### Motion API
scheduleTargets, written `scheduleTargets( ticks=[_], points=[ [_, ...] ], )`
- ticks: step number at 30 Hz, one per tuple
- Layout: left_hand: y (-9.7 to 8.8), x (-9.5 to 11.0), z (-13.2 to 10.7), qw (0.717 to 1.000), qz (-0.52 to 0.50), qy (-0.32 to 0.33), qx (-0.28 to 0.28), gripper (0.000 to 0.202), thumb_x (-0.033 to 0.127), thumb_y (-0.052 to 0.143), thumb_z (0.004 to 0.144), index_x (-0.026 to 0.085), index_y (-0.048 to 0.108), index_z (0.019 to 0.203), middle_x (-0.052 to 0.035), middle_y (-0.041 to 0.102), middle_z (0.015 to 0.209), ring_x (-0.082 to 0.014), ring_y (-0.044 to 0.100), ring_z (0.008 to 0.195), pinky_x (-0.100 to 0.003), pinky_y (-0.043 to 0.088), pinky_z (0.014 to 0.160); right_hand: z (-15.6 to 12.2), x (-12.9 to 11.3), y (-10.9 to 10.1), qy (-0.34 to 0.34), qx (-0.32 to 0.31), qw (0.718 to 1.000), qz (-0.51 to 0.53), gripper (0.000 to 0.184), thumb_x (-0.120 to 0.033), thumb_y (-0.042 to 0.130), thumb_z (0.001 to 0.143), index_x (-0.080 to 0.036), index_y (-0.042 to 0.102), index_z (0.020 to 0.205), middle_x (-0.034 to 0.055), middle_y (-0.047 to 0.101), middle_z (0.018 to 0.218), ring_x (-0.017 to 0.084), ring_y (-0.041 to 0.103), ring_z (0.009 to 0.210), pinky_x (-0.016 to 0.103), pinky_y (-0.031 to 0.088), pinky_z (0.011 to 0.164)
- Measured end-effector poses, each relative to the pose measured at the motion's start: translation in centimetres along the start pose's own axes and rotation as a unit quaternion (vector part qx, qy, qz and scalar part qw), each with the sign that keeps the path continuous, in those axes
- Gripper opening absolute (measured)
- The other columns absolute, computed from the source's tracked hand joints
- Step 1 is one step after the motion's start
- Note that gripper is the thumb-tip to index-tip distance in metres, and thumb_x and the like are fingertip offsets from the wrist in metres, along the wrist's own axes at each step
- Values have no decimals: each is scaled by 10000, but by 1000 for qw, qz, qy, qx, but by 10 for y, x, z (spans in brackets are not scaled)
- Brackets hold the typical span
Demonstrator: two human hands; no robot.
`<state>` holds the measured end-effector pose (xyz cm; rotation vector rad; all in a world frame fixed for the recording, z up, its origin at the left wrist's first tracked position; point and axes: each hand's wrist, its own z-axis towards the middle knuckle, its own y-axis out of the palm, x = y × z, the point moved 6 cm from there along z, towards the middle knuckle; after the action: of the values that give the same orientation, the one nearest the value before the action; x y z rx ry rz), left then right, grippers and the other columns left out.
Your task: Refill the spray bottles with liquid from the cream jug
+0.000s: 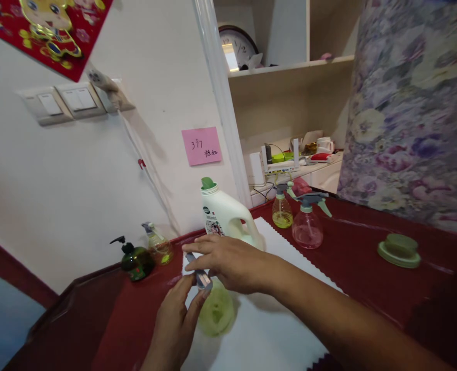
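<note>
A clear, yellow-green spray bottle (217, 313) stands on a white sheet (259, 322), its round body seen from above. Over its neck is a grey spray head (202, 277); whether it is fully seated is hidden. My left hand (177, 315) pinches the lower part of this head between thumb and fingers. From the right, my right hand (226, 264) reaches across with its fingers closed about the head's upper end; its thumb is out of sight. Just behind my hands, a pale jug (228, 211) with a handle and a green piece (208, 182) in its mouth stands upright.
Left of the sheet are a dark green pump bottle (136, 262) and a clear spray bottle (160, 246). Yellow (282, 212) and pink (308, 229) spray bottles stand right, near a green soap dish (399, 250). A wall and shelves (290, 72) rise behind the red table (352, 247).
</note>
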<state>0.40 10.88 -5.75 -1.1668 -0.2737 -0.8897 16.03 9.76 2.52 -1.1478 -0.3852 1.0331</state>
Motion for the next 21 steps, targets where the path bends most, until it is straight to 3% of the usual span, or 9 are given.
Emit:
scheduleTargets(
  ticks=[3, 7, 10, 12, 16, 21],
  points=[
    [1, 1, 0, 1000, -25, 5, -5, 351, 507, 605, 891, 219, 742, 1037, -110, 765, 1086, -320, 700, 998, -385, 535, 855, 10, 1, -3, -11, -36, 998, -54, 343, -122, 661, 932, -211, 687, 1262, 45, 563, 1505, 223, 485, 1371, 365, 391, 1112],
    [4, 3, -1, 998, -56, -12, -14, 361, 511, 610, 906, 215, 735, 1070, -98, 761, 1078, -304, 702, 974, -363, 541, 833, 19, 2, -10, 21, -43, 995, -92, 196, -275, 778, 882, -222, 766, 1070, 63, 717, 1228, 258, 587, 1173, 373, 454, 924],
    [5, -2, -2, 997, -80, -23, -1, 370, 524, 634, 894, 212, 738, 1065, -86, 762, 1044, -305, 698, 989, -354, 548, 827, 22, 1, -10, 75, -42, 990, -112, 215, -394, 806, 848, -208, 785, 954, 88, 737, 1049, 287, 628, 1067, 377, 456, 834],
    [7, -9, -3, 996, -90, -25, 4, 380, 523, 650, 884, 201, 742, 1065, -93, 763, 1052, -303, 701, 976, -351, 557, 813, 24, -2, -7, 117, -41, 986, -111, 272, -432, 778, 861, -186, 774, 976, 108, 745, 1012, 298, 662, 1025, 372, 474, 790],
    [11, -26, -5, 993, -113, -34, 5, 434, 527, 686, 851, 172, 738, 1095, -122, 760, 1105, -272, 702, 840, -350, 571, 748, 27, -10, 1, 189, -53, 976, -90, 255, -330, 701, 890, -140, 738, 1055, 149, 768, 985, 312, 723, 943, 377, 530, 730],
    [12, -27, -9, 987, -145, -55, 50, 458, 535, 706, 830, 153, 731, 1082, -154, 756, 1120, -330, 685, 1013, -382, 553, 816, 34, -17, 8, 215, -93, 970, -71, 245, -213, 742, 807, -99, 745, 1025, 185, 769, 976, 335, 739, 952, 393, 578, 754]
  ],
)
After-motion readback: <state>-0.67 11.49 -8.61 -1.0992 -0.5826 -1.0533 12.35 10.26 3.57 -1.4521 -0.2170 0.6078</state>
